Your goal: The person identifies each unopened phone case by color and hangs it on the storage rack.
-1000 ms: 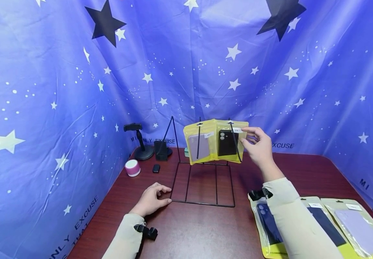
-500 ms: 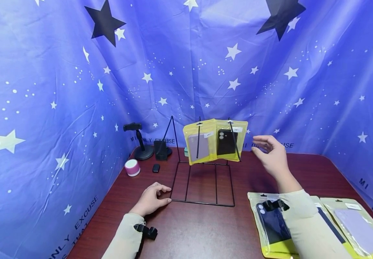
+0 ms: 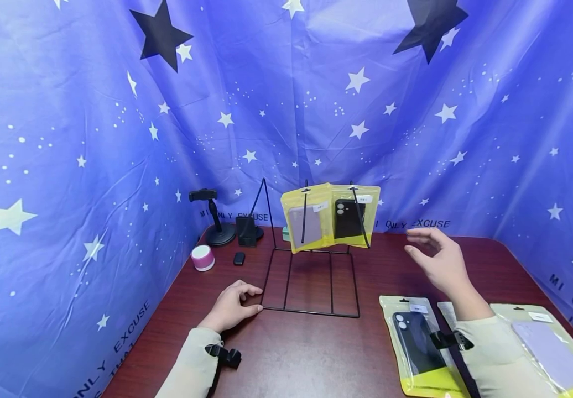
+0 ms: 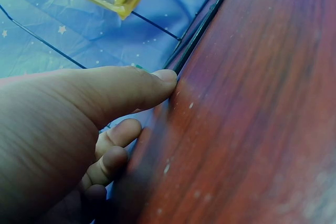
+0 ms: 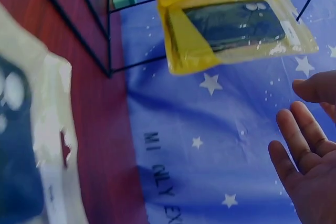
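Note:
A black wire display rack (image 3: 320, 314) stands on the table. Two yellow bags with phone cases hang from its hooks: a lilac case bag (image 3: 306, 221) on the left and a black case bag (image 3: 350, 216) on the right. With thumb and forefinger, my left hand (image 3: 234, 304) holds the rack's front left corner; the left wrist view shows the thumb tip against the bar. Right of the rack, my right hand (image 3: 438, 262) is in the air, holding nothing, fingers loosely extended. Beneath that arm lie bagged phone cases, a dark one (image 3: 418, 342) and a lilac one (image 3: 555, 351), with another partly hidden between them.
At the back left stand a black phone stand (image 3: 219, 232), a smaller black holder (image 3: 246, 231) and a pink-and-white round container (image 3: 203, 258). A small black object (image 3: 239, 258) lies near them. A starry blue curtain (image 3: 286, 99) surrounds the table.
My right hand has let go of the black case bag's edge and moved right and down, toward the bags on the table. My left hand stays at the rack corner.

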`<state>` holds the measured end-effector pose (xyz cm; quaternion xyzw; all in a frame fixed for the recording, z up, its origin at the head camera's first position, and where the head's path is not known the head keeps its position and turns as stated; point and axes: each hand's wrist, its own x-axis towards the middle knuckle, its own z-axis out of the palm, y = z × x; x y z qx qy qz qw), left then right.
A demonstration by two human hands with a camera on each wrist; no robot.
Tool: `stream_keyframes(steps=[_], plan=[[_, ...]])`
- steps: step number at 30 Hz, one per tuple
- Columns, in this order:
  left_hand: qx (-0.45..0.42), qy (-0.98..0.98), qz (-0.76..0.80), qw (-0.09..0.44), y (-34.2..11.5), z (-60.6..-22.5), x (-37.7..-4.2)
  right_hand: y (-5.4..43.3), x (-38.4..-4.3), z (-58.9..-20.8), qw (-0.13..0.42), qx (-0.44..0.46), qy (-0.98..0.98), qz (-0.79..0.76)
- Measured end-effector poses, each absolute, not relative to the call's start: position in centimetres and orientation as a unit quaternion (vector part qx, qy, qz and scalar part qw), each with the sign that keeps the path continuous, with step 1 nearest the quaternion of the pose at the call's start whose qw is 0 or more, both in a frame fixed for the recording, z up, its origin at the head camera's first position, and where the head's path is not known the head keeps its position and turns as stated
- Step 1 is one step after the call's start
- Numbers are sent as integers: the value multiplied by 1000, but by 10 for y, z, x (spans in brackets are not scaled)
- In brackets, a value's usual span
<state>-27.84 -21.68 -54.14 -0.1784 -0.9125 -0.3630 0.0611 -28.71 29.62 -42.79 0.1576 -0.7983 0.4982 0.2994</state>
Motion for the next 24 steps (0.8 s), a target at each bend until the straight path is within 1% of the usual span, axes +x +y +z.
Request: stream_keyframes(steps=[4,10,18,24], plan=[[-179,-913,-361,61,-217,-542,-279,303,-270,-425,299,153,-804,491],[-179,-913,-361,59,-217,-541,-278,339,-267,-448,293,121,-828,463],[-182,-913,-361,59,-217,-541,-279,377,-250,-463,287,76,-849,437],[-180,-912,-363,61,-218,-542,-278,406,-237,-470,280,56,-846,449]])
